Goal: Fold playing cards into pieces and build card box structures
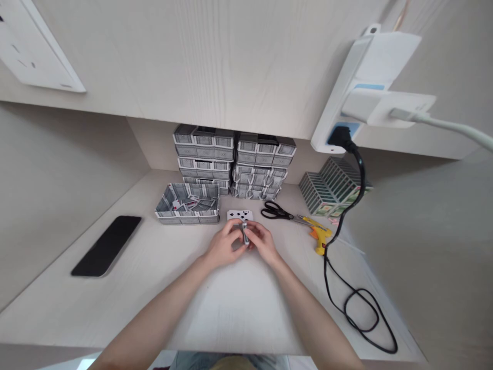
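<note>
Between my two hands, over the middle of the desk, is a small folded playing card [245, 234], seen nearly edge-on. My left hand [227, 243] pinches it from the left with thumb and fingers. From the right, my right hand [262, 240] presses its thumb and fingertips against the same card. Just beyond my fingertips lie flat playing cards [239, 214], the top one face up with black spades. To the left stands an open box made of folded cards [188, 218], with loose folded pieces inside.
Card-built boxes [204, 152] are stacked at the back. Black-handled scissors [278, 211] and a yellow glue gun [319, 235] lie right; its black cord [362, 169] runs up to a power strip [339, 97]. Green-striped card blocks [327, 187] stand behind. A phone [108, 246] lies left.
</note>
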Tool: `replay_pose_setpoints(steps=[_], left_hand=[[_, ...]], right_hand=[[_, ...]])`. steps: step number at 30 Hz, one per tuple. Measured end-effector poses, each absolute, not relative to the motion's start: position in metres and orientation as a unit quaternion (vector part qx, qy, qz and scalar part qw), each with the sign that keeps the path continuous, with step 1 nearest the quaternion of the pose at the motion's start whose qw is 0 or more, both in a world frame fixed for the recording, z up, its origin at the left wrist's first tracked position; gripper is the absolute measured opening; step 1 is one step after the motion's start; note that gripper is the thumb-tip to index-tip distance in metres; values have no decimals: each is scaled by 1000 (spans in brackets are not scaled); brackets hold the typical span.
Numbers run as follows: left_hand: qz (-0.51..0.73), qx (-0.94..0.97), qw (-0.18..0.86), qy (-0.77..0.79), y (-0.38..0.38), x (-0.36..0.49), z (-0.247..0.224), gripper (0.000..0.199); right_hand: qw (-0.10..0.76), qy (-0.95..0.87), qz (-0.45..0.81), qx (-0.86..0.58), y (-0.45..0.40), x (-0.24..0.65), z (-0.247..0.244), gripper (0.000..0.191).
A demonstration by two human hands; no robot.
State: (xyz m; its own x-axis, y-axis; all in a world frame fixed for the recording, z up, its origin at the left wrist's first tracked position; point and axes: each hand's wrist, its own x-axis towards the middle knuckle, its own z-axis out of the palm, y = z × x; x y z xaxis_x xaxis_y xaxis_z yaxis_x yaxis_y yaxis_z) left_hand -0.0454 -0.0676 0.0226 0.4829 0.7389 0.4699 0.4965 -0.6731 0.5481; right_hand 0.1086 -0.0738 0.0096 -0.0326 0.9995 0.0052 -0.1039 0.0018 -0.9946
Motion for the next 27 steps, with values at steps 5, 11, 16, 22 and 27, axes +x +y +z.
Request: replay_pose_setpoints(steps=[5, 11, 16, 22, 27], left_hand=[[352, 844, 160, 371, -68, -45, 21, 7], [351, 841, 145, 384, -69, -44, 20, 8], [332, 846, 140, 392, -69, -45, 23, 10], [313, 855, 144, 388, -70, -45, 25, 9], [313, 867, 140, 362, -71, -46, 26, 6]], right_hand=[[518, -486, 516, -479, -75, 108, 7, 46], [517, -487, 506, -488, -74, 108, 3, 46], [526, -495, 497, -481, -74, 107, 3, 43], [538, -508, 480, -470, -75, 106, 11, 35], [536, -484, 543, -428, -77, 109, 17, 32]])
